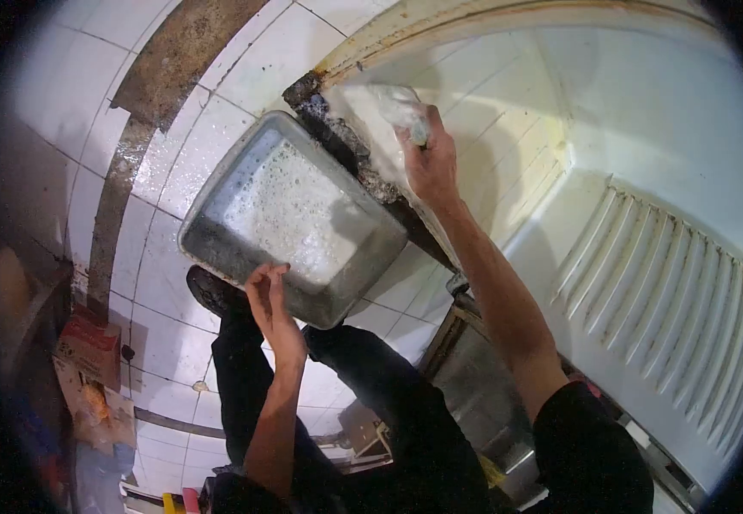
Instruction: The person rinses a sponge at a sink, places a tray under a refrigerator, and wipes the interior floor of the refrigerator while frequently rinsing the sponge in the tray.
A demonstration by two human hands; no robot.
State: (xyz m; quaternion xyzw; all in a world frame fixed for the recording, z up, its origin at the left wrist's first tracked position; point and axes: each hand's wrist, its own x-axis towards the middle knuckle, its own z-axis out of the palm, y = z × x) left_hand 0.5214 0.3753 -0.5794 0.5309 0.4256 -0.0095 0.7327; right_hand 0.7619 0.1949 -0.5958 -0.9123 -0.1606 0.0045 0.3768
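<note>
My right hand [431, 163] is wrapped round a wet, whitish cloth or sponge [402, 110], held against the pale tiled surface beside a dark, crumbling edge. A grey rectangular basin [217, 193] lies below and to the left, with foamy, soapy water [299, 210] inside. At the basin's near rim is my left hand [274, 304], its fingers bent and a little apart, with nothing visible in them. Whether its fingertips touch the rim is hard to tell.
White floor tiles [161, 330] surround the basin. A white ribbed panel [654, 291] stands at the right. Lower left are a red box [90, 343] and other items. My dark-clothed legs are below the basin, near a metal-framed object [483, 390].
</note>
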